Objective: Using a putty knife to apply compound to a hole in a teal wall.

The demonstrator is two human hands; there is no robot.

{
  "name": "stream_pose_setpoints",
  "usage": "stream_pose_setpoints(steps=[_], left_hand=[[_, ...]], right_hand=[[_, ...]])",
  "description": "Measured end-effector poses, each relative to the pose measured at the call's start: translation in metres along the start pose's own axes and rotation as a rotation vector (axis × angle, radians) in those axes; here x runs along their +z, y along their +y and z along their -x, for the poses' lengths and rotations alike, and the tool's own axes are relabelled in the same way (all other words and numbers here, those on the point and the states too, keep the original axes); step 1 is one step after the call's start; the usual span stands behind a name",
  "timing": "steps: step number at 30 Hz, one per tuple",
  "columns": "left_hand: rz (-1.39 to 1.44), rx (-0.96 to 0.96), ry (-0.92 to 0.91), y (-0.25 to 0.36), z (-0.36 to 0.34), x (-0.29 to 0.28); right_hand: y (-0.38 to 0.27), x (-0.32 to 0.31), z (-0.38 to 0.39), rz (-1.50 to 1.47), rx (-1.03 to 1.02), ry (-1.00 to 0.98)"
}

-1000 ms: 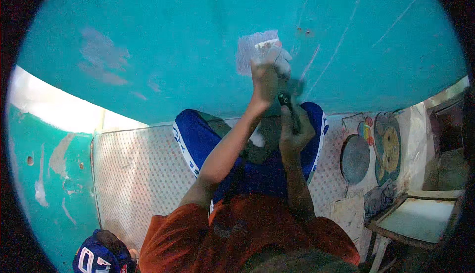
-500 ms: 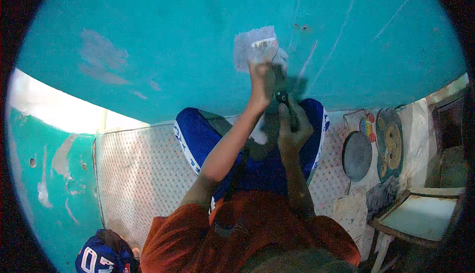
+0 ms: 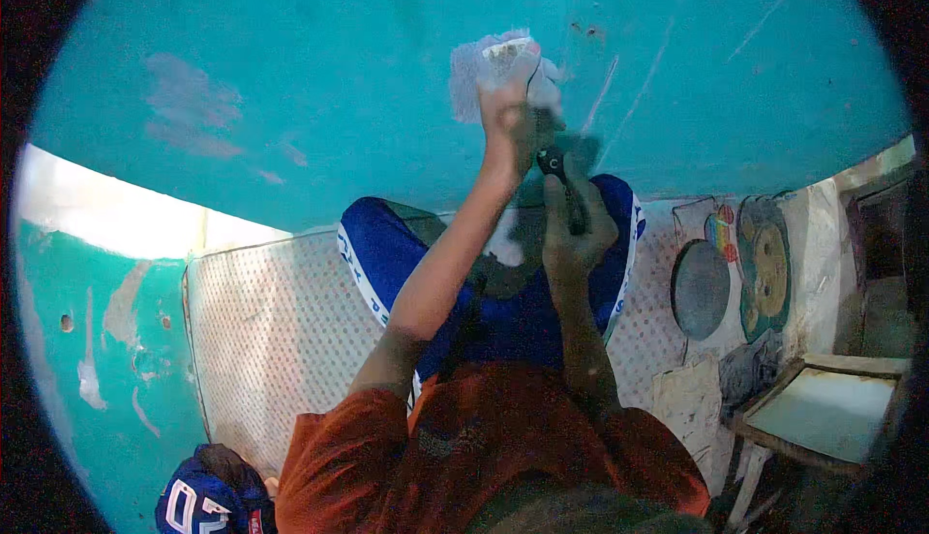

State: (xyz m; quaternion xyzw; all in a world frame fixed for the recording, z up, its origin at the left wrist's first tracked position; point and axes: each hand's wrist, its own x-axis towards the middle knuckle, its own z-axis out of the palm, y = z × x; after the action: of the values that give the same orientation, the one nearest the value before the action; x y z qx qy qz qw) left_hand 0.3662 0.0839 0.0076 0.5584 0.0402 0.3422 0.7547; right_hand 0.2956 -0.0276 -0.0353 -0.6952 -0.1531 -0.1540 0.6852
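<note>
My left hand (image 3: 506, 108) reaches up to a teal wall (image 3: 339, 79), over a pale grey-white patch (image 3: 466, 84). Its fingers are blurred and closed around something with a whitish straight edge, whose kind I cannot make out. Just below and to the right, my right hand (image 3: 581, 229) is wrapped around a black-handled tool (image 3: 550, 160) pointing up toward the left hand. The tool's far end is hidden in blur and shadow beside the left wrist. A whitish smudge (image 3: 550, 77) shows next to the left fingers.
My knees in blue trousers (image 3: 382, 253) are bent under my arms on a dotted mat (image 3: 271, 331). At the right are a round grey disc (image 3: 699, 289), a bear-shaped board (image 3: 764, 268) and a wooden-framed stool or small table (image 3: 823, 413). A blue cloth item (image 3: 208, 495) lies lower left.
The whole view has shifted slightly. My left hand has slid a little higher over the pale patch, and the right hand with the black-handled tool has risen slightly too.
</note>
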Motion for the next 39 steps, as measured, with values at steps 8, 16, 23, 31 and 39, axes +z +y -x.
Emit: stream_pose_setpoints(steps=[8, 16, 23, 31, 39], left_hand=[[-0.566, 0.522, -0.051, 0.004, 0.001, -0.003], [0.107, -0.084, 0.115, -0.013, 0.007, 0.0], [0.221, -0.155, 0.049, -0.009, 0.002, -0.006], [0.084, 0.036, 0.044, 0.007, 0.004, 0.0], [0.215, -0.11, 0.068, 0.001, 0.006, 0.001]], right_hand=[[0.006, 0.001, -0.004, 0.024, -0.02, 0.04], [-0.006, -0.001, 0.0, 0.081, -0.008, 0.018], [0.027, -0.005, 0.001, 0.206, -0.185, -0.016], [-0.006, 0.0, 0.002, 0.108, 0.03, -0.011], [0.008, 0.003, 0.003, 0.147, -0.15, 0.068]])
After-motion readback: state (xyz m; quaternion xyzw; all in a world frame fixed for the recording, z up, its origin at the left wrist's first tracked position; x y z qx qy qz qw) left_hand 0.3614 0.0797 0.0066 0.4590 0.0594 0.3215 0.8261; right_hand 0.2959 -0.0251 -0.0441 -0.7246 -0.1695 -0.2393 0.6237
